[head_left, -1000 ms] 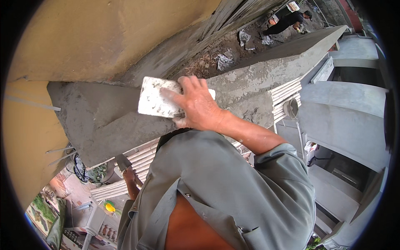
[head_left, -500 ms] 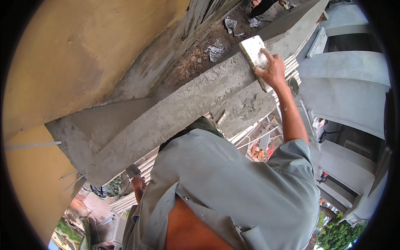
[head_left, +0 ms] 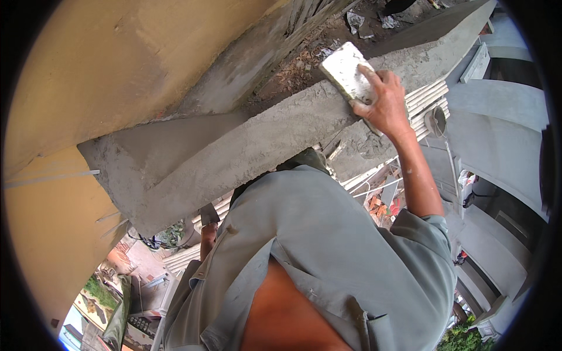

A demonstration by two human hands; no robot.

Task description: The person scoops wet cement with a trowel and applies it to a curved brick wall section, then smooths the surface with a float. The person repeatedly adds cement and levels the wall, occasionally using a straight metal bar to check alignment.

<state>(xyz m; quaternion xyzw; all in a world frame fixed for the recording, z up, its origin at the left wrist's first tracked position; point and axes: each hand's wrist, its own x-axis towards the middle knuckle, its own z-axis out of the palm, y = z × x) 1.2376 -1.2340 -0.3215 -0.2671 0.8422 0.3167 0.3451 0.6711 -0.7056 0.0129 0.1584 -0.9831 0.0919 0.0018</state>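
Observation:
My right hand (head_left: 386, 105) is closed around a white foam float (head_left: 346, 69), a rectangular block with grey mortar smears and a crusted edge. The float lies across the top of a low wall coated in wet grey cement (head_left: 257, 140), overhanging its far edge. My fingertips press on its upper face, with the thumb along the near side. Low on the left, beside my shirt, my left hand (head_left: 208, 234) grips a trowel (head_left: 209, 214) whose dark blade points up; most of its handle is hidden. The cement surface looks rough in places.
A yellow wall (head_left: 117, 64) rises on the left, with rubble and crumpled paper (head_left: 355, 23) in the gap beyond. White poles (head_left: 426, 102) run under the wall's near side, beside a hanging bucket (head_left: 435, 121). Red bricks (head_left: 377, 206) lie far below; a grey building stands right.
My right hand has slid the float leftward along the wall top. The whole view has shifted, so the wall and surroundings appear farther right. The trowel stays in my left hand.

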